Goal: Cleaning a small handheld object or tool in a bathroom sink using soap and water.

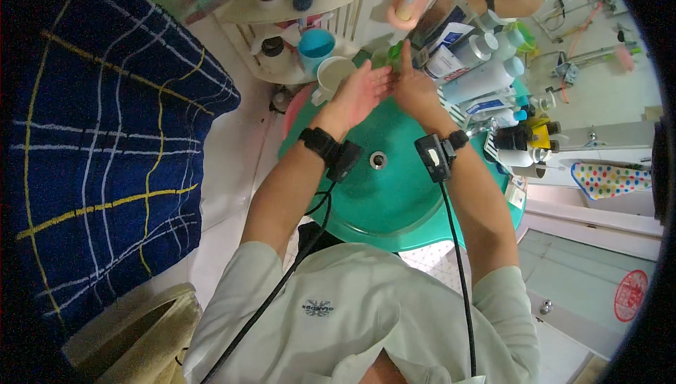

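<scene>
Over the far side of the green washbasin (pixel 352 204), my left hand (pixel 358 95) is open, palm up, its fingers pointing right toward my other hand. My right hand (pixel 417 95) is beside it, index finger stretched out along a bottle with a bright green top (pixel 396 52). Whether that finger presses the top cannot be told, and the other fingers are partly hidden. A pale mug (pixel 334 74) stands just left of my left hand, with a blue cup (pixel 316 47) behind it.
Several tubes and bottles (pixel 479 78) crowd the shelf at the right, below a mirror (pixel 563 39). A white corner rack (pixel 271 14) stands at the back left. A dark blue checked towel (pixel 120 137) hangs at the left. Black cables run from both wrist devices.
</scene>
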Available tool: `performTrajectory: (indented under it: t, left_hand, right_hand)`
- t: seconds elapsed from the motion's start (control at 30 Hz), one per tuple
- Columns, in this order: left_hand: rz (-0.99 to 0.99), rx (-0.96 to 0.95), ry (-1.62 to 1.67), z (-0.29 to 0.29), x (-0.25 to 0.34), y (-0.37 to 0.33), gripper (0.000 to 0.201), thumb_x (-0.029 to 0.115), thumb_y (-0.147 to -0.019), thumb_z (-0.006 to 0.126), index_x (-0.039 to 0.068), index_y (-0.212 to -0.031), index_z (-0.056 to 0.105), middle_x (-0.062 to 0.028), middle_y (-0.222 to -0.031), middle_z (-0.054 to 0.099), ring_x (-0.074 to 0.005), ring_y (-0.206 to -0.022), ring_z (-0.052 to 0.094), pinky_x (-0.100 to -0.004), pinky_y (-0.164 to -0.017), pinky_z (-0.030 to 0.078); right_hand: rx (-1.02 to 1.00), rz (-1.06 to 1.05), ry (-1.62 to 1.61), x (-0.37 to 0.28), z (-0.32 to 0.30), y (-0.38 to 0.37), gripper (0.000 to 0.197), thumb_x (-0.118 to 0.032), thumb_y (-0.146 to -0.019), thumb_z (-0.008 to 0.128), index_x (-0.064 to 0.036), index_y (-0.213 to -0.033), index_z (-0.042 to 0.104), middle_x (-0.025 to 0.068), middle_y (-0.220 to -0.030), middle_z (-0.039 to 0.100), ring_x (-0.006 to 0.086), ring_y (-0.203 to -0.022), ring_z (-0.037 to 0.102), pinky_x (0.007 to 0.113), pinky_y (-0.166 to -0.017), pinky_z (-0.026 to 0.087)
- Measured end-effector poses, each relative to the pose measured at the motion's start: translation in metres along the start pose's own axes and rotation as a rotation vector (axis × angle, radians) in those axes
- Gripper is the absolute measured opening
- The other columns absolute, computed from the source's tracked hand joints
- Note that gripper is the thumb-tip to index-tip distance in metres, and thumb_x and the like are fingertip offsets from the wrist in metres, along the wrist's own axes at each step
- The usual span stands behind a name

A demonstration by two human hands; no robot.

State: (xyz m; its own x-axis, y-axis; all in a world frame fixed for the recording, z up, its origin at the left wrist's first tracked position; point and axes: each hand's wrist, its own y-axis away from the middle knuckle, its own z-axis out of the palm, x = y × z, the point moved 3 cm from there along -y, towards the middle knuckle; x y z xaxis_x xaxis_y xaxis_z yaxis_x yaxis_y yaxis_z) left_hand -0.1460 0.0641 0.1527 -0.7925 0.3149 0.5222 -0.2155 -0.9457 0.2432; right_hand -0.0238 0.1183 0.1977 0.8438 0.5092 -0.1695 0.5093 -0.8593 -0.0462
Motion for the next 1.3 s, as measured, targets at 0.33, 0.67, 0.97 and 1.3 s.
performTrajectory:
  t: [0.33, 0.67, 0.97, 1.3]
  left_hand:
    - [0.009, -0.201, 0.180, 0.067, -0.012, 0.086, 0.079, 0.063, -0.100, 0.026, 0.000, -0.148, 0.033, -0.0116, -0.152, 0.040, -0.0237, -0.140, 0.037, -0.0394, -0.118, 0.026]
    - [0.190, -0.255, -0.042, 0.116, -0.038, 0.108, 0.084, 0.069, -0.097, 0.019, 0.010, -0.156, 0.018, -0.0049, -0.161, 0.023, -0.0196, -0.148, 0.022, -0.0378, -0.121, 0.014]
    - [0.255, -0.433, -0.094, 0.145, -0.043, 0.124, 0.088, 0.072, -0.095, 0.018, 0.009, -0.156, 0.013, -0.0059, -0.164, 0.013, -0.0219, -0.150, 0.013, -0.0389, -0.122, 0.008]
    - [0.127, -0.566, 0.424, 0.182, -0.023, 0.122, 0.097, 0.076, -0.092, 0.018, 0.003, -0.154, 0.017, -0.0142, -0.161, 0.018, -0.0269, -0.149, 0.016, -0.0401, -0.122, 0.013]
  right_hand:
    - [0.496, -0.235, -0.321, -0.047, -0.043, 0.058, 0.059, -0.027, -0.099, 0.048, 0.0059, -0.146, 0.032, 0.0271, -0.152, 0.032, 0.0409, -0.145, 0.024, 0.048, -0.117, 0.022]
    - [0.424, -0.085, -0.940, -0.048, -0.058, 0.091, 0.064, -0.035, -0.103, 0.036, 0.0064, -0.151, 0.021, 0.0248, -0.158, 0.021, 0.0393, -0.148, 0.014, 0.049, -0.119, 0.011]
    - [0.566, -0.051, -0.742, -0.034, -0.084, 0.120, 0.066, -0.038, -0.105, 0.032, 0.0071, -0.152, 0.016, 0.0238, -0.161, 0.009, 0.0319, -0.151, 0.006, 0.043, -0.121, 0.006]
    - [0.246, 0.196, -1.910, -0.060, -0.109, 0.151, 0.057, -0.037, -0.096, 0.057, -0.0007, -0.138, 0.045, 0.0187, -0.134, 0.053, 0.0321, -0.126, 0.050, 0.045, -0.108, 0.036]
